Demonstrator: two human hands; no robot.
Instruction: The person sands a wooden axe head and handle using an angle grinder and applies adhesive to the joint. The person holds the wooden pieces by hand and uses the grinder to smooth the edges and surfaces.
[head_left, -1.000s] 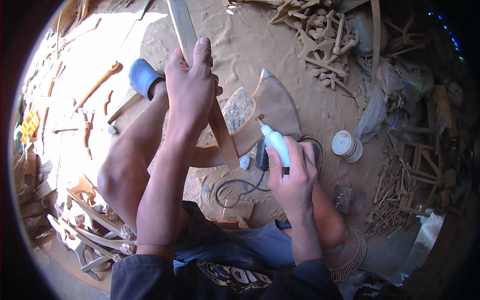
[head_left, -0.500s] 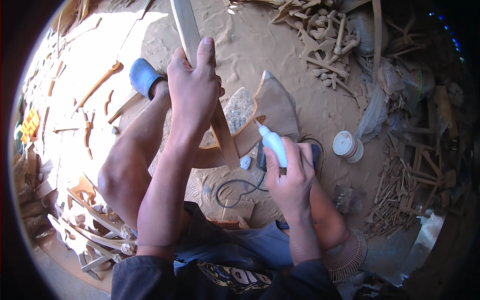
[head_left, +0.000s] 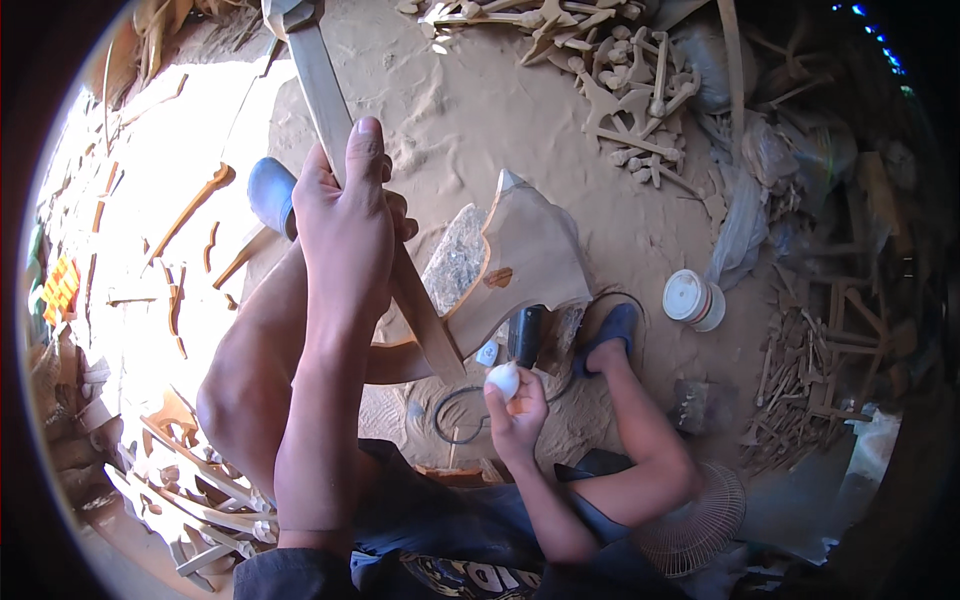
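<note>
My left hand [head_left: 350, 225] is wrapped round a long wooden shaft [head_left: 322, 90], thumb pointing away from me. At the shaft's near end sits a broad, axe-blade-shaped wooden piece [head_left: 540, 240] with a pointed tip and a curved edge. A small brown patch [head_left: 498, 277] marks its face. My right hand [head_left: 520, 412], closer to my body and apart from the wood, is closed round a white squeeze bottle [head_left: 503, 380], seen nearly end-on. A rough grey block [head_left: 455, 258] lies beneath the blade shape.
A black cylindrical tool [head_left: 524, 335] with a cable lies beyond my right hand. A white-lidded jar [head_left: 688, 296] stands on the sandy ground at right. Heaps of carved wooden parts [head_left: 640, 100] lie at the far right, with more sticks [head_left: 785, 390] nearer. A round wire grille [head_left: 700, 520] is beside my leg.
My right hand has drawn the squeeze bottle back from the brown patch toward my body. My left hand and the wooden piece have shifted slightly left and nearer; my right leg has swung outward.
</note>
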